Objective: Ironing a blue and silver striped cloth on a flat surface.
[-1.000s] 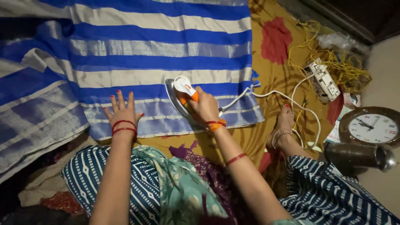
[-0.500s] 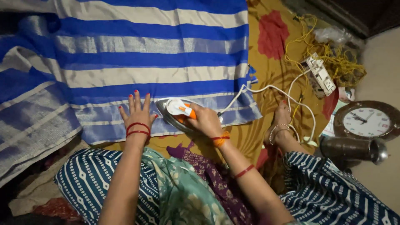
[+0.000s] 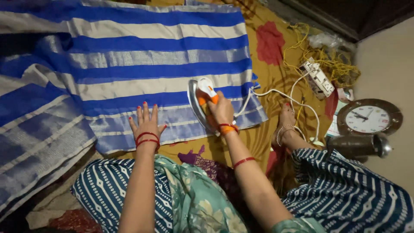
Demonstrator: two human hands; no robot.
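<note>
Iron [image 3: 202,103] now sitting further up the cloth [image 3: 129,73] than half a second ago, nose pointing away. Right hand [image 3: 221,110] wrapping fingers shut round the orange handle. Left hand [image 3: 145,123] lying flat, fingers spreading wide, pressing the cloth's striped edge just left of the iron. Cord [image 3: 276,92] trailing right over the yellow sheet [image 3: 263,138] toward the power strip [image 3: 317,80]. Clock [image 3: 368,118] lying further right.

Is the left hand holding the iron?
No, the left hand lies flat on the blue striped cloth, while the right hand holds the iron.
</note>
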